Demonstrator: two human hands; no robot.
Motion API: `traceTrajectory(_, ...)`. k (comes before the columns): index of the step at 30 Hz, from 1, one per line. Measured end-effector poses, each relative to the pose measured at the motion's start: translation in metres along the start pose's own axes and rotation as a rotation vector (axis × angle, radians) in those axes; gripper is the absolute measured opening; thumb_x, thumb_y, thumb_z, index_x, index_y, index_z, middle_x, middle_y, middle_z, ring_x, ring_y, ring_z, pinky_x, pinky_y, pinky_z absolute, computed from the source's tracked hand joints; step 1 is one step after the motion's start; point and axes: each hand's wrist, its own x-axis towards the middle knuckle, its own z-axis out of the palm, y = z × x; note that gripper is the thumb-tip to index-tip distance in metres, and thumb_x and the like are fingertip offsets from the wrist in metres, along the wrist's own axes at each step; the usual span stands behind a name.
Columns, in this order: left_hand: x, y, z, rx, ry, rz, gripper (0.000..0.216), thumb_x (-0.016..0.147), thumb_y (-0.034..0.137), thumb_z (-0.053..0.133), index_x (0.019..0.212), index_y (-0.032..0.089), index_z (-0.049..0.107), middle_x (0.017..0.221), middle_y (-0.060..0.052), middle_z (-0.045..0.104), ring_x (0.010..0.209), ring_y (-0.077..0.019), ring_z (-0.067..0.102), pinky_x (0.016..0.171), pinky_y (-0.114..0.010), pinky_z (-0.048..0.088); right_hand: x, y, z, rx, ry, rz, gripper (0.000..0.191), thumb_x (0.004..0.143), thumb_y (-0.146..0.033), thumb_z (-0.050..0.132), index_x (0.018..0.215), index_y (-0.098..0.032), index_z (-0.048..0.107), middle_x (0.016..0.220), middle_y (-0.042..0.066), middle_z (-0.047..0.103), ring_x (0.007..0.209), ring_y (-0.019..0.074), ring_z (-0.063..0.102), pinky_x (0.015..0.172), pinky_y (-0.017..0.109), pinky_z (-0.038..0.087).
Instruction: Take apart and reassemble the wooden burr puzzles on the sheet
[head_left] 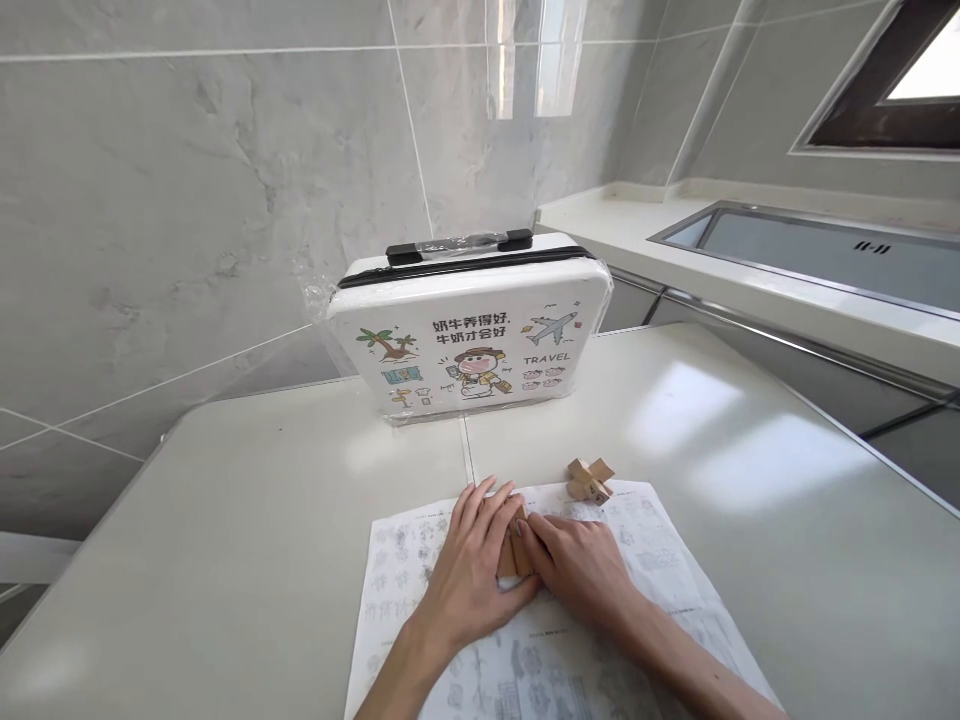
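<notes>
Between my two hands, light brown wooden puzzle pieces (514,560) lie side by side on a printed paper sheet (487,660). My left hand (474,560) wraps over them from the left, its fingers along their far end and its thumb at the near end. From the right, my right hand (581,565) presses against their side with its fingers curled in. Much of the pieces is hidden under the fingers. Just beyond my right hand, an interlocking wooden puzzle (589,481) shaped like a cross rests at the paper's far edge.
A white carry case (472,330) with cartoon prints, a black handle and clear plastic wrap stands upright at the back of the pale table (247,540). A tiled wall (210,200) rises behind it. To the right is a counter with a sink (817,250).
</notes>
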Motion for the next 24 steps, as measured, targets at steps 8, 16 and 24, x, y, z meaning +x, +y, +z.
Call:
traceTrajectory(8,0.003,-0.001,-0.001,-0.005,0.05,-0.004,0.074,0.087,0.033,0.079,0.152,0.028,0.043,0.146,-0.01,0.063,0.141,-0.034,0.053,0.125,-0.064,0.036,0.002,0.001,0.001,0.006,0.026,-0.002,0.044,0.11,-0.032,0.04,0.072,-0.02,0.06,0.063,0.003,0.072,0.046,0.0131,0.057,0.053,0.031,0.017)
traceTrajectory(16,-0.002,-0.016,-0.015,-0.021,0.018,-0.066,0.077,0.087,0.047,0.083,0.152,0.031,0.045,0.148,-0.01,0.06,0.139,-0.0348,0.051,0.119,-0.061,0.044,0.001,0.005,0.003,0.01,0.011,0.016,0.042,0.108,-0.032,0.044,0.069,-0.021,0.055,0.06,0.0,0.068,0.046,0.0131,0.054,0.054,0.032,0.016)
traceTrajectory(24,-0.032,-0.046,-0.041,0.082,0.039,-0.138,0.072,0.093,0.05,0.075,0.155,0.033,0.043,0.152,-0.01,0.058,0.138,-0.034,0.053,0.11,-0.054,0.053,0.002,0.006,0.002,0.032,-0.003,0.01,0.04,0.107,-0.032,0.045,0.07,-0.021,0.052,0.059,-0.001,0.065,0.046,0.0131,0.049,0.055,0.032,0.016)
